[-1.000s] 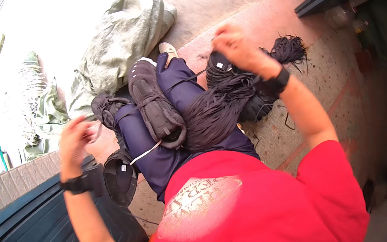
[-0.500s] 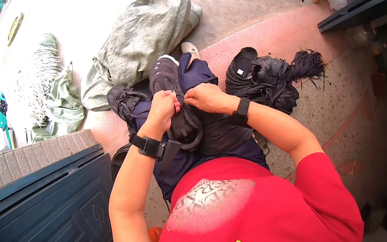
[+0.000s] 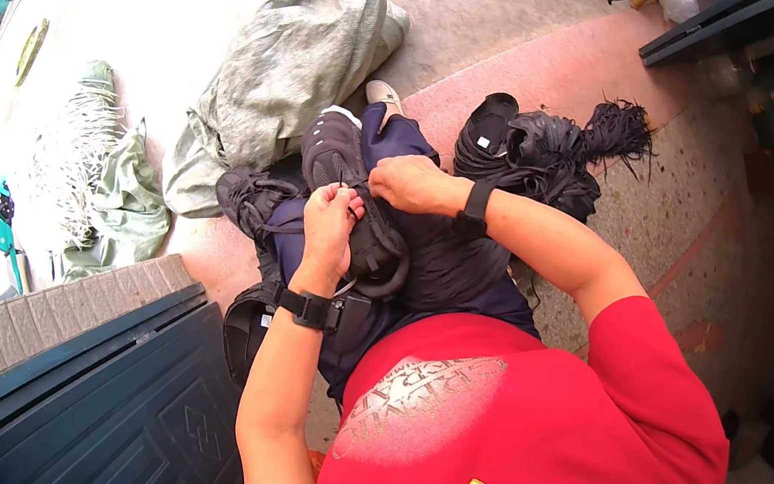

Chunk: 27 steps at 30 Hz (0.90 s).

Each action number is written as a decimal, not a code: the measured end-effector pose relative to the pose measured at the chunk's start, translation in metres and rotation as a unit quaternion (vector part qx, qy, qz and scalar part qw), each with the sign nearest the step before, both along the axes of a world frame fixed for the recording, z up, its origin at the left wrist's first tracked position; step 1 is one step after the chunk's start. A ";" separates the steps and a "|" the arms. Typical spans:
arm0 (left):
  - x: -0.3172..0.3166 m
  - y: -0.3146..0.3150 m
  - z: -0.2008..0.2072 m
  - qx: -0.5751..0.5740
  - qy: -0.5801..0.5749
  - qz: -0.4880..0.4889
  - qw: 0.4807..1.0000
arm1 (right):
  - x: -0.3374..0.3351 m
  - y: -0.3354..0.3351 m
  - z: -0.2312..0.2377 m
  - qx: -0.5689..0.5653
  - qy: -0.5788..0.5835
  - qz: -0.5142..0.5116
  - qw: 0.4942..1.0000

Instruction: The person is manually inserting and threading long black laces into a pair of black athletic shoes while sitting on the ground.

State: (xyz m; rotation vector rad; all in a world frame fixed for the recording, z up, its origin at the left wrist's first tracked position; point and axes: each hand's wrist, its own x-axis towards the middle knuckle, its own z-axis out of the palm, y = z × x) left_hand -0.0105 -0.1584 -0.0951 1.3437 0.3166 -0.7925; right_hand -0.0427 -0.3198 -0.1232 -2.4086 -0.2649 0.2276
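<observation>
A black shoe [image 3: 380,258] lies lengthwise on the person's lap, its toe pointing away and its padded, rounded collar nearest the body. The upper looks like textile, with a row of small pale dots near the toe.

Over its middle, the two bare hands nearly meet. The left hand [image 3: 333,218] has its fingers curled inward, thumb close to the fingertips; the right hand [image 3: 409,186] bends its fingers down toward the shoe. Whether either pinches a lace I cannot tell, as the detail is too small. Each wrist wears a black strap [image 3: 475,208].

Dark, stringy strands [image 3: 452,267] spread over the right thigh of the navy trousers [image 3: 292,247]. Just left of the knees sits a second black shoe [image 3: 248,195]; nearer, also on the left, is a rounded black shoe [image 3: 245,337], partly hidden by the forearm. To the right, a heap of black footwear and cords [image 3: 532,163] ends in a frayed, brushlike tuft.

Farther off slumps a large, wrinkled grey-green woven sack [image 3: 289,70]. At far left, thin white strands [image 3: 92,137] spill beside crumpled green fabric [image 3: 127,197]. Near left stands a dark blue panelled door [image 3: 106,449]; at right, the floor [image 3: 647,221] is speckled stone.
</observation>
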 end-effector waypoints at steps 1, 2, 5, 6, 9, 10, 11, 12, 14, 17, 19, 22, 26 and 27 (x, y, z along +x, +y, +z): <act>0.000 0.000 -0.001 0.002 -0.004 0.001 1.000 | 0.002 0.001 -0.003 -0.003 -0.022 -0.015 1.000; -0.001 0.000 -0.001 0.004 -0.007 0.002 1.000 | 0.005 0.002 -0.007 -0.006 -0.044 -0.029 0.999; -0.002 0.001 -0.003 0.005 -0.014 0.001 1.000 | 0.012 0.003 -0.012 -0.034 -0.057 -0.020 0.998; -0.003 0.000 -0.003 0.004 -0.013 0.002 1.000 | 0.014 0.003 -0.013 -0.034 -0.056 -0.019 0.998; -0.005 -0.004 -0.001 0.011 -0.024 0.017 1.000 | 0.019 0.003 -0.013 -0.057 -0.053 0.010 0.997; -0.005 -0.004 -0.002 0.013 -0.025 0.016 0.999 | 0.020 0.004 -0.012 -0.079 -0.061 0.031 0.995; -0.005 -0.004 -0.003 0.015 -0.026 0.015 0.999 | 0.022 0.004 -0.011 -0.101 -0.069 0.052 0.991; -0.006 -0.003 -0.004 0.015 -0.025 0.015 0.999 | 0.024 0.005 -0.010 -0.101 -0.069 0.052 0.991; -0.006 -0.003 -0.007 0.010 -0.043 0.010 0.999 | 0.029 0.009 -0.002 -0.178 -0.174 0.128 0.960; -0.006 -0.002 -0.010 0.020 -0.065 0.002 0.998 | 0.030 0.017 0.003 -0.235 -0.187 0.152 0.942; -0.006 -0.003 -0.009 0.024 -0.065 0.010 0.998 | 0.029 0.014 -0.002 -0.211 -0.196 0.116 0.951; -0.003 -0.001 0.001 0.079 -0.095 -0.004 0.992 | 0.024 0.009 -0.005 -0.157 -0.197 0.032 0.967; 0.009 0.014 0.011 0.229 -0.276 -0.085 0.929 | 0.010 0.021 -0.010 -0.190 -0.178 -0.008 0.966; 0.012 0.018 0.005 0.271 -0.321 -0.117 0.900 | 0.005 0.025 -0.010 -0.213 -0.176 -0.012 0.961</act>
